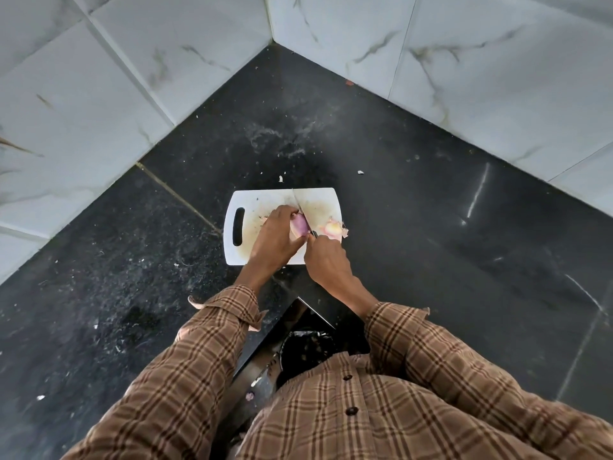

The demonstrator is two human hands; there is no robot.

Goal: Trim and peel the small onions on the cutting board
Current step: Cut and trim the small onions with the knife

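Note:
A white cutting board (258, 200) with a handle slot lies on the black counter. My left hand (275, 237) grips a small purple onion (299, 224) on the board, fingers curled over it. My right hand (326, 260) grips the handle of a knife (301, 207). Its blade runs away from me and rests against the right side of the onion. Pale pink onion pieces and skin (331, 228) lie at the board's right edge.
The black stone counter (414, 227) fills a corner between white marble-tiled walls (99, 94). Small scraps and crumbs are scattered on it. A dark bin (305, 353) stands below the counter edge, close to my body.

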